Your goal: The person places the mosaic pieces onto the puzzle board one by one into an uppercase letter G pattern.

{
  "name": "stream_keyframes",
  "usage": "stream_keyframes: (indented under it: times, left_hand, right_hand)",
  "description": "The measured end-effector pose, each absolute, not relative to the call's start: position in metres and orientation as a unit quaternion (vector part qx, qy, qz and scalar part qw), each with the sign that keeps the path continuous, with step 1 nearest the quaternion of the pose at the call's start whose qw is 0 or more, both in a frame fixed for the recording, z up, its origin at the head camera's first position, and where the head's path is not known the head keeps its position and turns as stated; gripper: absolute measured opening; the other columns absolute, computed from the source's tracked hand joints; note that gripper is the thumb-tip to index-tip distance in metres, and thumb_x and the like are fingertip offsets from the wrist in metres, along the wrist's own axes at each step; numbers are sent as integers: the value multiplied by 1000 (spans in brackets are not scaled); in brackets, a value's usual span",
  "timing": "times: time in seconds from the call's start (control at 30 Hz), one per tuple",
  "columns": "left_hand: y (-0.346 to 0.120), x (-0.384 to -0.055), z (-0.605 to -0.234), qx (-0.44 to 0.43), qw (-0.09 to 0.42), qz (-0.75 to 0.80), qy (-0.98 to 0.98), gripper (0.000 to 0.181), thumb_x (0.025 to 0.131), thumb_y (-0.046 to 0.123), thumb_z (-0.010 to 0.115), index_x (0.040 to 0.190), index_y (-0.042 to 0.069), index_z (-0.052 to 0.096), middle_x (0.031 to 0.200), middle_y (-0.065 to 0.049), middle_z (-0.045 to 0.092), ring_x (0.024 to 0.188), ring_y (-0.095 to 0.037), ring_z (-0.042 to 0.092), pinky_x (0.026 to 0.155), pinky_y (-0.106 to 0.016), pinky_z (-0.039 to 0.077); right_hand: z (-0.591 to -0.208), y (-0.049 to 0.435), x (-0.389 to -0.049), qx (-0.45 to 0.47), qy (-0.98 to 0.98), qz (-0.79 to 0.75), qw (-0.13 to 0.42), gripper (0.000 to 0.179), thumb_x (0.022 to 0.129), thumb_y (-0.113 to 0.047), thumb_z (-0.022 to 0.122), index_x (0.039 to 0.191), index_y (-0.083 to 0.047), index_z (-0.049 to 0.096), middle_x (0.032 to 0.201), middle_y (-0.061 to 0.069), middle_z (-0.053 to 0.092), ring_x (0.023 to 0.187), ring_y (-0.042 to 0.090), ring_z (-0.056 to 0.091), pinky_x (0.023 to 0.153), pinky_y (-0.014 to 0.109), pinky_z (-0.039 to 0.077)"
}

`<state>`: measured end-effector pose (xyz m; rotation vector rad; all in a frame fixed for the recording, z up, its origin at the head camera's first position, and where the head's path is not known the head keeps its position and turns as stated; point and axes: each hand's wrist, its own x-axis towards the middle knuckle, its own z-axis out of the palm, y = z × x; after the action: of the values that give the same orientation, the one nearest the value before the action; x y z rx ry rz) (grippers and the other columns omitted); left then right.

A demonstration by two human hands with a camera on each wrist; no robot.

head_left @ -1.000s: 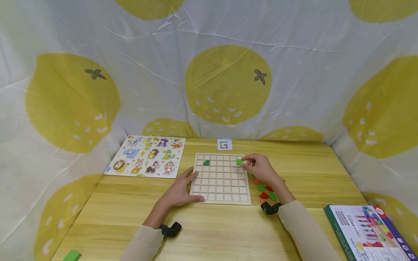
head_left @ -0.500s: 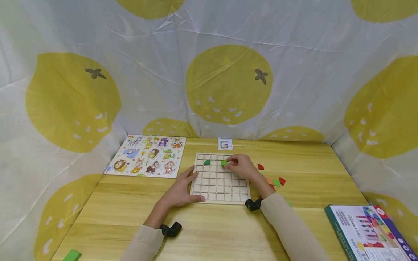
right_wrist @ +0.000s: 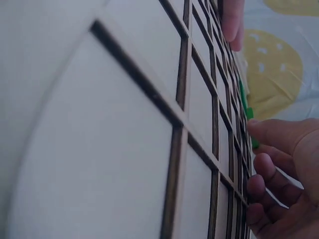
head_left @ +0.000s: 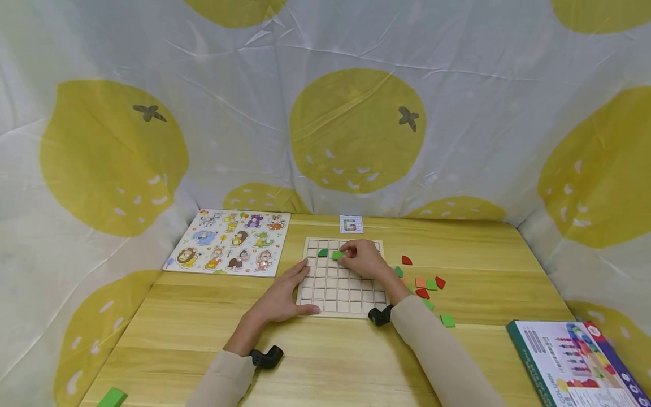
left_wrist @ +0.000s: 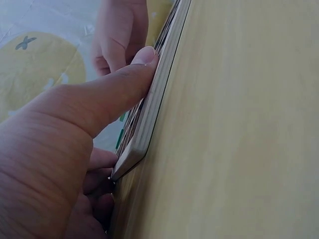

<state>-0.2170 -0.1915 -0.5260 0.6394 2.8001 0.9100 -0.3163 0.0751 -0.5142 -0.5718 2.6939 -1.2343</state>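
A pale wooden grid board [head_left: 330, 294] lies on the table. My left hand [head_left: 280, 294] rests at its near left corner, thumb along the front edge and fingers spread along the left side; the left wrist view shows that thumb [left_wrist: 109, 94] on the board's rim. Over the upper rows, my right hand [head_left: 365, 260] pinches a light green square tile [head_left: 337, 255] between thumb and fingertips. To the left of that tile, a dark green rounded tile [head_left: 322, 252] sits in a cell. The right wrist view shows the right hand [right_wrist: 284, 174] low over the grid.
Several red, orange and green tiles lie right of the board, among them a red tile [head_left: 407, 260]. A card with a letter G [head_left: 351, 224] lies behind it. Around stand an animal puzzle [head_left: 229, 243], a printed box [head_left: 574, 362] and a green block [head_left: 112, 397].
My right hand has moved left across the board with the light green tile, from the right side toward the dark green tile. My left hand has stayed in place.
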Motion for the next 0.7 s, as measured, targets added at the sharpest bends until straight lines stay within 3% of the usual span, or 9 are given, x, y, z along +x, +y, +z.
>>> stream_keyframes:
  times: [0.23,0.7]
  left_hand:
    - [-191,-217,-526,215,63,302,927,110,80,61,81,161,4,33,173,-8,20,158,-35,21,124,-58,29]
    - [-192,-217,-528,215,61,300,927,110,80,62,81,161,5,33,173,-7,20,158,-35,21,123,-59,29]
  right_hand:
    - [-513,67,-319,-166,894,-410,64,28,93,-21,77,119,-9,76,90,0,69,79,14,58,75,30,50]
    - [-516,62,-322,-171,899,-399,58,27,93,-23,77,117,-11,77,86,-1,68,73,14,56,70,29,47]
